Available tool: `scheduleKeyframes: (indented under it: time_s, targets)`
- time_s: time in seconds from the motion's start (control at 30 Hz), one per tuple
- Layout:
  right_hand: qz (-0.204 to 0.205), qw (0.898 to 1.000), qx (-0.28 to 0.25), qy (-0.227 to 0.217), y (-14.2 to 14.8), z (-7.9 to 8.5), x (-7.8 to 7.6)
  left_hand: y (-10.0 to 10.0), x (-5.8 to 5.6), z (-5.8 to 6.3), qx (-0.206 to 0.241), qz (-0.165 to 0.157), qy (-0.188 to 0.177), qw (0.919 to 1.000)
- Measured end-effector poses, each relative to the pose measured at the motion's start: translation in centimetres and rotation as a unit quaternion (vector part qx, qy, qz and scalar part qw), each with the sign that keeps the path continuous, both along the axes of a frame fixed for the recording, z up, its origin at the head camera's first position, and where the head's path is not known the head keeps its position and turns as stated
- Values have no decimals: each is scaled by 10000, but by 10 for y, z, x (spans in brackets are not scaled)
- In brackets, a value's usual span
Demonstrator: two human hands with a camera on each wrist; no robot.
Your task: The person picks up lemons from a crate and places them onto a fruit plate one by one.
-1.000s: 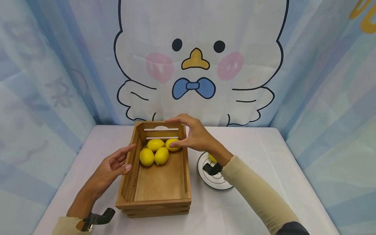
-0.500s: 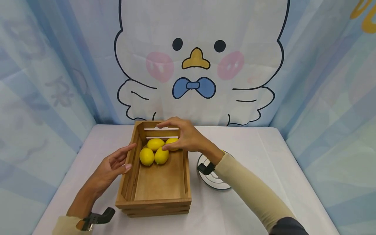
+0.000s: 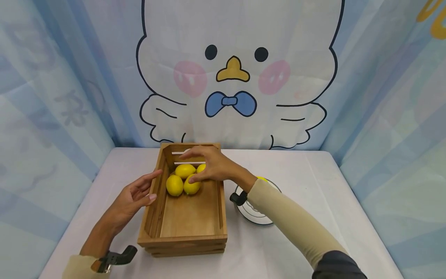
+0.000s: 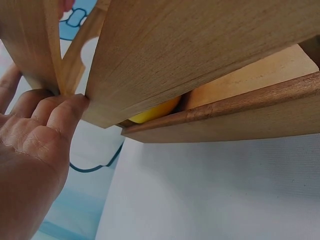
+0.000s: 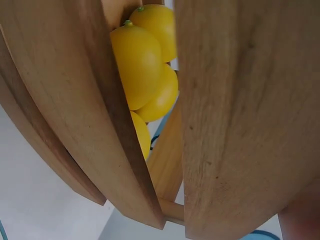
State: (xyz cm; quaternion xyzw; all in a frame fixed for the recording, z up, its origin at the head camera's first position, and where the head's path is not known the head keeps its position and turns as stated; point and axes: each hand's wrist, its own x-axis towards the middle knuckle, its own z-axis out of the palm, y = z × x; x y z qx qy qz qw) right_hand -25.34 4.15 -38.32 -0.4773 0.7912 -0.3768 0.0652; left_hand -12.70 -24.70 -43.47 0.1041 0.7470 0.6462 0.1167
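Observation:
A slatted wooden crate [image 3: 181, 241] stands on the table with several lemons [image 3: 174, 185] bunched toward its far end. My left hand [image 3: 129, 197] is at the crate's left wall; in the left wrist view its fingers [image 4: 67, 112] touch a slat, loosely extended. Over the lemons hovers my right hand [image 3: 217, 166], thumb and fingers spread apart with nothing held. Its thumb overlaps the front right lemon [image 3: 192, 188], and the hand partly hides the back right lemon [image 3: 201, 167]. In the right wrist view, lemons [image 5: 137, 65] show between the slats [image 5: 220, 125].
Right of the crate sits a white plate [image 3: 256, 219] with a dark rim, partly covered by the right forearm. A yellow lemon [image 3: 262, 179] peeks out above the sleeve there. A printed curtain [image 3: 230, 128] hangs behind the white table [image 3: 299, 170].
My right hand has moved left and slightly toward me, from the crate's right wall to over the lemons. The left hand, crate and lemons hold their places.

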Motion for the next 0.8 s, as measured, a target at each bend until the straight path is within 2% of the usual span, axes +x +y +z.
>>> scheduleKeyframes:
  time_s: [0.37,0.6,0.8]
  targets:
    - [354,9963,740,-251,-8,-3,-9,-1,0,0,-91,35,-33,9999]
    - [589,9868,1500,-158,-17,-1,-19,-1,0,-1,-27,25,-14,10000]
    - [720,9790,1902,-146,-22,-2,-24,0,0,0,-10,43,-70,10000]
